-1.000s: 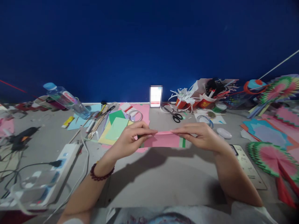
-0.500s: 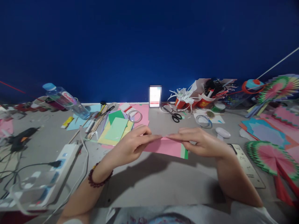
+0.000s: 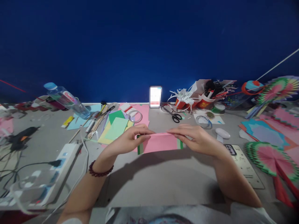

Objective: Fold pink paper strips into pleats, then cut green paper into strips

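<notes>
A pink paper sheet with green edge strips (image 3: 159, 143) is held just above the grey table (image 3: 158, 180), in the middle of the view. My left hand (image 3: 130, 140) pinches its upper left part, thumb and fingers pressed on the top fold. On the upper right part my right hand (image 3: 195, 138) pinches the same folded top edge. The fingertips of both hands nearly meet at the sheet's top middle. A dark bead bracelet (image 3: 100, 170) is on my left wrist.
Coloured paper sheets (image 3: 116, 127), sticks and tape rings lie behind the hands. Scissors (image 3: 174, 114), red cups with scraps (image 3: 187, 101), a phone (image 3: 230, 149) and folded paper fans (image 3: 268, 155) are at the right. A bottle (image 3: 66, 99), glue gun (image 3: 20, 138) and power strip (image 3: 60, 168) are at the left.
The pink sheet tilted down to the right half a second ago; now it is level again and its left green strip shows. Both hands stay pinched on the top edge.
</notes>
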`<state>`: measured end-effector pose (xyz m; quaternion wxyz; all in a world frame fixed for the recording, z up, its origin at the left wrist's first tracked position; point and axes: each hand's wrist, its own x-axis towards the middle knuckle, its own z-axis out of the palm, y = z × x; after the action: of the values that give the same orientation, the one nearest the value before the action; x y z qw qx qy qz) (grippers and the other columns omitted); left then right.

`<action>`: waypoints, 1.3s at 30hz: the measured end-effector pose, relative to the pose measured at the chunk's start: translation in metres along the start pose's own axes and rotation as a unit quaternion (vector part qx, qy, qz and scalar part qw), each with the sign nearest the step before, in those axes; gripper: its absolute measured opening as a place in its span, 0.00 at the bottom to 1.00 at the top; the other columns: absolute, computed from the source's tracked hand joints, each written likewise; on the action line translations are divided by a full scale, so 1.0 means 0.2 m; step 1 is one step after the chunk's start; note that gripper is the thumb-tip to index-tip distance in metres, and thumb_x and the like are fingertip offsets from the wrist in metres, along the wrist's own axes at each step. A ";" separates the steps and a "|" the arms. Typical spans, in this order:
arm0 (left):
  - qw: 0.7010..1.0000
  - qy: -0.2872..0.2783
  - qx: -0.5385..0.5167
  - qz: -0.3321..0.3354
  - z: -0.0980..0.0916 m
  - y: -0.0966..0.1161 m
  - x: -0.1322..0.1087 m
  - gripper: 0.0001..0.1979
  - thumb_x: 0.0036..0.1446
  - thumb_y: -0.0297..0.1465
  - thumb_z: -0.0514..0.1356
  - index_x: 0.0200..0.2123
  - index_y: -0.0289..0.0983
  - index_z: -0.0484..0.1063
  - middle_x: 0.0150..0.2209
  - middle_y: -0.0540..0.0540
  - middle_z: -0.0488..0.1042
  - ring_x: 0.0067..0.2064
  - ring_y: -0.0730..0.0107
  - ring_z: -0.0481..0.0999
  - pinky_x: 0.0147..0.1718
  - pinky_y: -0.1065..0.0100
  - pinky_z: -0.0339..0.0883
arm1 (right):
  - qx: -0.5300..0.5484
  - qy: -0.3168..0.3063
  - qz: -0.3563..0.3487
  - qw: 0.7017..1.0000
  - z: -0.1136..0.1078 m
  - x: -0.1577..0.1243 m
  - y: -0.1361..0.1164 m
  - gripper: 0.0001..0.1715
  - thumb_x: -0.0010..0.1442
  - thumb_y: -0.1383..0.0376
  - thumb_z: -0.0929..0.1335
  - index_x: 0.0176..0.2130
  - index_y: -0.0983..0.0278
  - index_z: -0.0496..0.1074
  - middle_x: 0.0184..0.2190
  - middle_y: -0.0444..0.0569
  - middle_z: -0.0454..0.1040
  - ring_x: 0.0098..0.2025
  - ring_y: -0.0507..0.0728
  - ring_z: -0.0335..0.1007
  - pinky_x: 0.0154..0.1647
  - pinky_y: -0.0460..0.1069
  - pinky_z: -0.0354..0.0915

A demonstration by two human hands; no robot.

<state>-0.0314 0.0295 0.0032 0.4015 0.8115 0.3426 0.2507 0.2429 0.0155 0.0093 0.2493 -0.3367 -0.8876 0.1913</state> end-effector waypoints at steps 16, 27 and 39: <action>0.988 0.129 0.049 0.065 -0.03 -0.02 -0.02 0.07 0.60 0.31 0.61 0.39 0.40 0.79 0.31 0.47 0.72 0.32 0.71 0.71 0.29 0.69 0.67 | -0.078 0.156 0.016 0.985 0.02 0.03 0.06 0.12 0.65 0.68 0.64 0.38 0.62 0.78 0.36 0.51 0.77 0.38 0.57 0.72 0.40 0.53 0.68; 0.922 0.386 0.000 -0.037 0.03 -0.17 0.07 0.10 0.52 0.32 0.66 0.38 0.38 0.77 0.37 0.46 0.74 0.36 0.73 0.70 0.37 0.69 0.68 | -0.011 0.181 0.119 0.976 0.10 0.07 0.07 0.06 0.61 0.63 0.68 0.36 0.62 0.75 0.29 0.46 0.75 0.31 0.54 0.69 0.33 0.48 0.63; 0.947 0.146 -0.241 -0.155 0.30 -0.04 0.08 0.22 0.56 0.49 0.58 0.27 0.34 0.71 0.23 0.49 0.72 0.27 0.72 0.72 0.25 0.71 0.70 | -0.247 0.216 -0.094 0.940 0.39 0.05 -0.07 0.09 0.64 0.72 0.63 0.40 0.62 0.72 0.30 0.50 0.76 0.31 0.56 0.66 0.32 0.52 0.58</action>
<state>0.0166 0.0159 -0.0349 0.5647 0.5818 0.4480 0.3767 0.1851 -0.0016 -0.0429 0.3613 -0.3355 -0.8594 -0.1355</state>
